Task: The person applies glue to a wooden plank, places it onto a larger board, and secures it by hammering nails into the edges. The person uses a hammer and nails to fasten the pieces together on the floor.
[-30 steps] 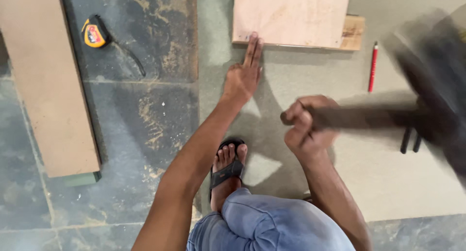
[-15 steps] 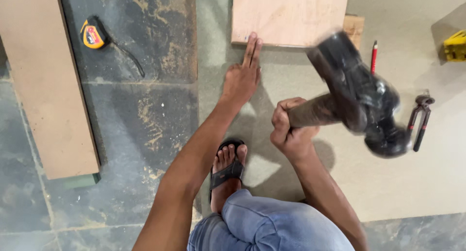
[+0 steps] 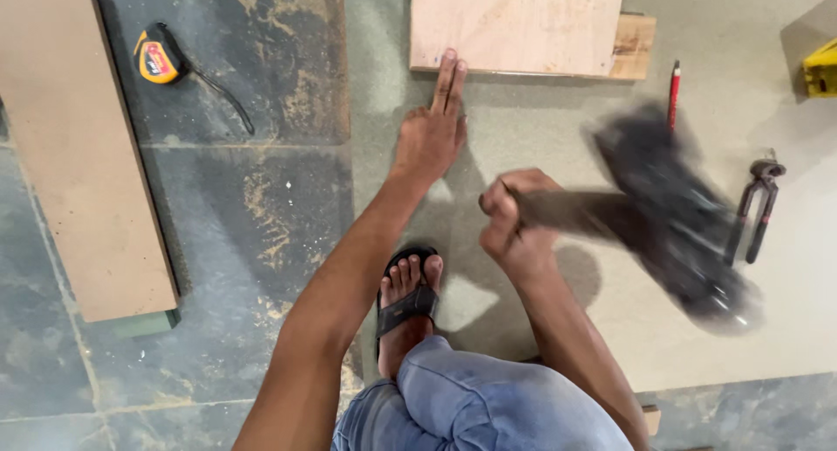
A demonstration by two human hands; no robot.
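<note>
The right hand (image 3: 514, 228) is clenched in a fist around the handle of a dark power tool (image 3: 671, 220), whose blurred body hangs out to the right of the hand above a large grey board (image 3: 558, 128) on the floor. The left hand (image 3: 432, 133) lies flat on that board, fingers pressed together, fingertips touching the edge of a pale plywood panel (image 3: 514, 23). A red pencil (image 3: 673, 93) and pincers (image 3: 757, 208) lie near the tool; a tape measure (image 3: 157, 57) lies well apart on the left.

A round red label sits on the yellow tape measure (image 3: 155, 58), upper left.
</note>
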